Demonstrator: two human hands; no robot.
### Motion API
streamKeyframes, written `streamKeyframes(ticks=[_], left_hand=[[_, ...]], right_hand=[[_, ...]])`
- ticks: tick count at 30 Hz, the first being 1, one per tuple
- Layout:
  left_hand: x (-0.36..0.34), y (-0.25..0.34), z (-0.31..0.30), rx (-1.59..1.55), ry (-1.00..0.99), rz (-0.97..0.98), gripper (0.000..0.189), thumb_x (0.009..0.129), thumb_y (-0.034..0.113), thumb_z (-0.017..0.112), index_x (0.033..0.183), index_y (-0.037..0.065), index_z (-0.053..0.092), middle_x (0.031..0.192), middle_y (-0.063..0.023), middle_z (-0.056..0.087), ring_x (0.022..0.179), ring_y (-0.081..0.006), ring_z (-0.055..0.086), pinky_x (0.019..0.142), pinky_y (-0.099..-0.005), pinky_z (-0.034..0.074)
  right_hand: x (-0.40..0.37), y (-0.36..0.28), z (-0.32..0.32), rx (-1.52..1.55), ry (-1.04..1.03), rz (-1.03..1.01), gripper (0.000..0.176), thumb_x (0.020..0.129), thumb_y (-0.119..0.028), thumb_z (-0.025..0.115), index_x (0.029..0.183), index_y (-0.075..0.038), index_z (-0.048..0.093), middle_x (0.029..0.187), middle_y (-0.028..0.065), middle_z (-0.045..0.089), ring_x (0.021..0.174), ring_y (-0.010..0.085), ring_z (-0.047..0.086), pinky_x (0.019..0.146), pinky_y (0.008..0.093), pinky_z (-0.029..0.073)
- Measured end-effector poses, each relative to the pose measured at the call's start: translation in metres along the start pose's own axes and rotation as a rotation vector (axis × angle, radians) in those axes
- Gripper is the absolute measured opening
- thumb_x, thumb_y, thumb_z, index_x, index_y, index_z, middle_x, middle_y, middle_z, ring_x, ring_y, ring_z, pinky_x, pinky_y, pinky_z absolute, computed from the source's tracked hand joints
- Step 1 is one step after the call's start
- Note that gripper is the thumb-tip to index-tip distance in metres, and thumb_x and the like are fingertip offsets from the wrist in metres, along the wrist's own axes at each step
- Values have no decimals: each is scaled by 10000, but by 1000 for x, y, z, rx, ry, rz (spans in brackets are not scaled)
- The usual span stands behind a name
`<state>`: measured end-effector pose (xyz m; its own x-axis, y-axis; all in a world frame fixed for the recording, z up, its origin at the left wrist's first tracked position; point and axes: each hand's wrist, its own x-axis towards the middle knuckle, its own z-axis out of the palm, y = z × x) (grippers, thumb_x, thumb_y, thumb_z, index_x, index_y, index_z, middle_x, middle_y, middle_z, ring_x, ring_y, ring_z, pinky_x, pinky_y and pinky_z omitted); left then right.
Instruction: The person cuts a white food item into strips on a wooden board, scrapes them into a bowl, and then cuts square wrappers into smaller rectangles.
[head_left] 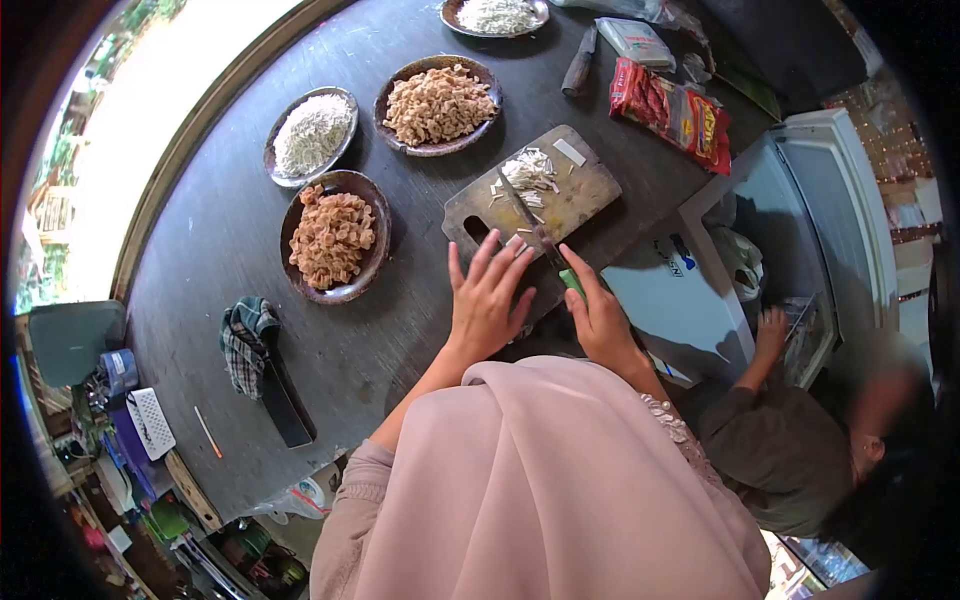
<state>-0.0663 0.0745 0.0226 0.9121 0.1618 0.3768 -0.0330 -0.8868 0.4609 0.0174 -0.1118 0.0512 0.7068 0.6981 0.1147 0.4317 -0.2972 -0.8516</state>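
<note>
My right hand (603, 316) grips the green handle of a knife (528, 220), whose blade lies across a wooden cutting board (590, 192). My left hand (487, 298) rests with fingers spread and flat at the board's near edge, next to the blade, holding nothing. A small heap of white chopped pieces (528, 172) lies in the middle of the board, with one longer white strip (569, 151) beside it.
On the dark table stand bowls of brown pieces (332, 238) (438, 104) and white shreds (311, 133) (496, 14). A red snack bag (672, 112), a second knife (579, 62) and a checked cloth (243, 340) lie around. Another person (800, 440) reaches into a white chest (800, 230) at right.
</note>
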Motion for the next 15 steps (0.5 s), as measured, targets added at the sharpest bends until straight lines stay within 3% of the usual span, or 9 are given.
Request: streamKeyframes(ticks=[2, 3, 6, 8, 12, 15], left_hand=[[-5, 6, 0, -21, -132, -18, 614, 861, 242, 737, 1432, 135, 538, 1497, -50, 501, 1461, -286, 372, 1208, -623, 99], [-8, 4, 2, -5, -166, -11, 667, 880, 275, 715, 1485, 119, 480, 1526, -52, 477, 1475, -277, 357, 1215, -604, 111], [-8, 0, 4, -67, -158, -11, 654, 876, 261, 718, 1474, 125, 490, 1523, -57, 478, 1467, -273, 367, 1218, -590, 127], [-8, -1, 4, -71, -149, -12, 645, 877, 256, 717, 1469, 125, 497, 1523, -57, 477, 1463, -281, 372, 1217, -587, 133], [-8, -3, 4, -51, -105, -19, 615, 877, 240, 714, 1450, 127, 520, 1523, -59, 474, 1461, -307, 364, 1215, -588, 135], [-8, -4, 1, -8, -84, -40, 603, 879, 229, 709, 1445, 130, 528, 1525, -49, 473, 1473, -316, 339, 1215, -596, 128]], right_hand=[[-3, 0, 5, 12, -100, 193, 576, 1006, -35, 464, 1558, -92, 307, 1432, 237, 527, 1227, 466, 558, 987, 494, 482], [-3, 0, 6, 8, -98, 197, 576, 1006, -35, 464, 1558, -92, 307, 1432, 237, 527, 1227, 466, 558, 987, 494, 482], [-2, -1, 9, -112, -98, 144, 607, 991, -39, 477, 1564, -152, 312, 1371, 230, 575, 1133, 467, 610, 886, 506, 530], [-1, -2, 6, -243, -93, 98, 649, 977, -34, 495, 1574, -204, 305, 1274, 223, 627, 999, 453, 658, 792, 510, 549], [7, -13, -2, -260, -167, 217, 643, 960, 31, 480, 1564, -145, 347, 1296, 247, 604, 1000, 455, 631, 833, 493, 511], [8, -15, 1, -258, -170, 216, 664, 963, 16, 485, 1577, -185, 333, 1165, 254, 637, 945, 459, 632, 807, 511, 509]])
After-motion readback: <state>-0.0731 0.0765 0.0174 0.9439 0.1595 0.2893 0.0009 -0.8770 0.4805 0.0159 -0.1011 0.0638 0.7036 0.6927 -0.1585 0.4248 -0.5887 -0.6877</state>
